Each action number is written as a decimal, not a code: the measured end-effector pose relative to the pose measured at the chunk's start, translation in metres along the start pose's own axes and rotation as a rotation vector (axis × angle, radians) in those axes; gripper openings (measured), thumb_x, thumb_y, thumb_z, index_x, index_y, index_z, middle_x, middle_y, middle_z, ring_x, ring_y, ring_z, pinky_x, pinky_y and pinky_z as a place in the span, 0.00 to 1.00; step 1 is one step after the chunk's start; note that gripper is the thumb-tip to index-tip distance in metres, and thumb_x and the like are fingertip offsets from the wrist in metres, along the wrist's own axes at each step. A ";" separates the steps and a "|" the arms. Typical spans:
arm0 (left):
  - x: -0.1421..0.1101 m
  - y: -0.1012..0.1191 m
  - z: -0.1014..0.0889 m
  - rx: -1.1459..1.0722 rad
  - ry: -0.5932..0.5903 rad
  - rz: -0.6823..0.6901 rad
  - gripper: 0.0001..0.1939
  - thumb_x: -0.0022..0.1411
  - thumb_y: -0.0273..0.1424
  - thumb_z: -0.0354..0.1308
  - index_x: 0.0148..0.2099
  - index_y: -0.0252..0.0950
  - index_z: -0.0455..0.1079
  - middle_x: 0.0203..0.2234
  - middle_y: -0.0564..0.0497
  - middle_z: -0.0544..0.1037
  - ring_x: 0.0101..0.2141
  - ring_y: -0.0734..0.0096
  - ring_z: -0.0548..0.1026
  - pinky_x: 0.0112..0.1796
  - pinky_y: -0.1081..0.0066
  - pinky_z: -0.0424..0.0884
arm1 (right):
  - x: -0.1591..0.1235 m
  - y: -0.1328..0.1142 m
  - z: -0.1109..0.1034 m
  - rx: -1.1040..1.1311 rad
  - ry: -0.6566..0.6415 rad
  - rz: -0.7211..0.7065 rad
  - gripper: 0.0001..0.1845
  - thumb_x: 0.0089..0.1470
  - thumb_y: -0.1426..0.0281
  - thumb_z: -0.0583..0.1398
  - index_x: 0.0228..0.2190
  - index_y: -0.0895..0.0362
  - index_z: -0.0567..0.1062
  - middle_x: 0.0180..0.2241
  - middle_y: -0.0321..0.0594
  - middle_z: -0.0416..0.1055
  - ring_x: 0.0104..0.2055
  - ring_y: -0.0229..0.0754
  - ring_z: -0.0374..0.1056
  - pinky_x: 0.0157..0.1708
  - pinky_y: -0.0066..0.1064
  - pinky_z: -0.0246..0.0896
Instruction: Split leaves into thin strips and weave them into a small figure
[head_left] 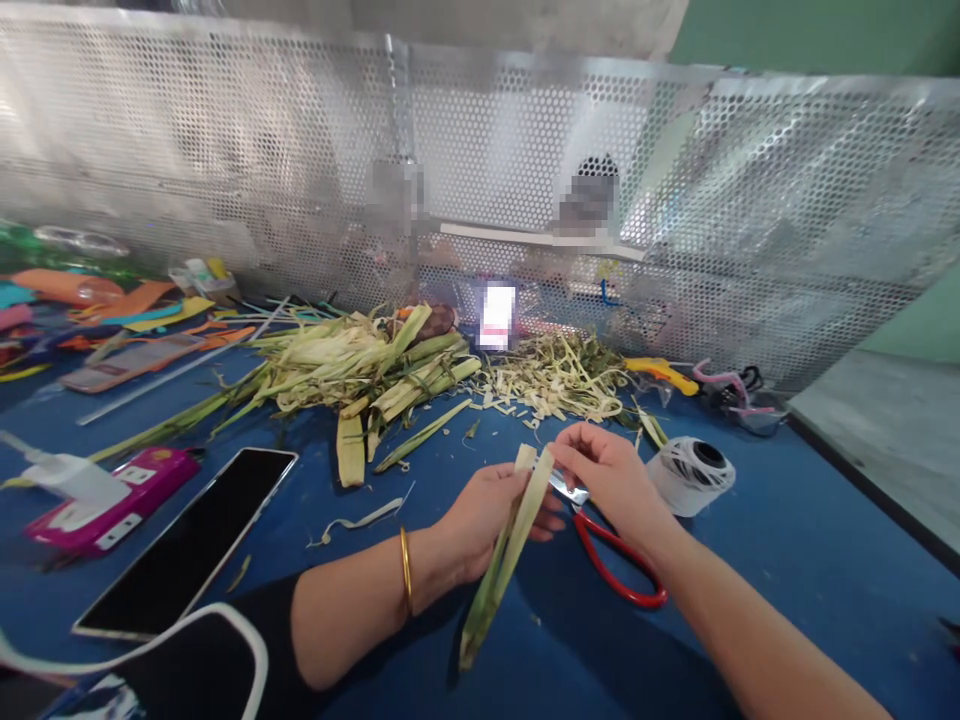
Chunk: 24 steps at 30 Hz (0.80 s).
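My left hand [491, 510] is closed around a folded strip of pale green husk or leaf [504, 580], whose two upper ends stand apart like a V. A gold bangle [406, 570] circles that wrist. My right hand [600, 470] pinches the tip of the strip's right-hand end. Just below it, scissors with red handles [622, 575] lie on the blue table [420, 670], their blades partly hidden behind my hands. To the right of my right hand is a spool of white string [691, 475].
Behind my hands lie a pile of long husk strips [337, 365] and a heap of trimmings [562, 375]. A black-screened phone [195, 535] and a magenta power strip [112, 500] are at left. A yellow-handled tool [660, 373] lies right, before the perforated metal screen [300, 160].
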<state>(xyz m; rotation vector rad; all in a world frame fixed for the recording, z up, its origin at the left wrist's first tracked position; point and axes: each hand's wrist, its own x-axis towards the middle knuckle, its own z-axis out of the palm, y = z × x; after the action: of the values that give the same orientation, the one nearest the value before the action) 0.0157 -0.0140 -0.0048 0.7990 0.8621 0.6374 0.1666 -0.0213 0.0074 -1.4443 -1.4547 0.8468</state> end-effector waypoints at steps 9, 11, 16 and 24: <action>-0.006 0.001 0.000 0.086 -0.046 -0.019 0.08 0.61 0.28 0.47 0.33 0.33 0.66 0.19 0.54 0.69 0.12 0.85 0.57 0.14 0.79 0.46 | -0.002 0.014 0.008 -0.248 0.042 -0.149 0.07 0.53 0.65 0.56 0.27 0.55 0.69 0.26 0.35 0.71 0.27 0.38 0.65 0.30 0.30 0.59; -0.007 0.001 0.000 0.084 -0.056 -0.039 0.07 0.60 0.28 0.47 0.33 0.33 0.66 0.18 0.56 0.66 0.12 0.86 0.53 0.16 0.79 0.42 | -0.003 0.013 0.007 -0.257 0.018 -0.135 0.08 0.53 0.65 0.55 0.27 0.55 0.69 0.24 0.34 0.70 0.26 0.38 0.64 0.29 0.30 0.58; -0.008 0.003 -0.001 0.063 -0.092 -0.093 0.13 0.61 0.35 0.46 0.32 0.33 0.67 0.17 0.57 0.62 0.13 0.85 0.49 0.17 0.77 0.40 | -0.004 0.015 0.008 -0.259 0.021 -0.127 0.07 0.52 0.65 0.57 0.26 0.54 0.69 0.22 0.33 0.69 0.25 0.37 0.63 0.27 0.29 0.58; -0.006 -0.001 -0.003 0.275 -0.102 -0.001 0.12 0.64 0.33 0.44 0.30 0.35 0.62 0.15 0.61 0.54 0.14 0.83 0.46 0.17 0.76 0.40 | 0.000 0.009 0.001 -0.058 -0.016 -0.069 0.11 0.51 0.61 0.58 0.34 0.55 0.70 0.25 0.34 0.70 0.24 0.36 0.65 0.28 0.30 0.61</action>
<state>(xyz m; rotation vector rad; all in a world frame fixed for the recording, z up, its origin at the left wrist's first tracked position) 0.0105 -0.0181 -0.0044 1.0695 0.8667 0.4775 0.1696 -0.0205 -0.0015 -1.4244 -1.5432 0.7808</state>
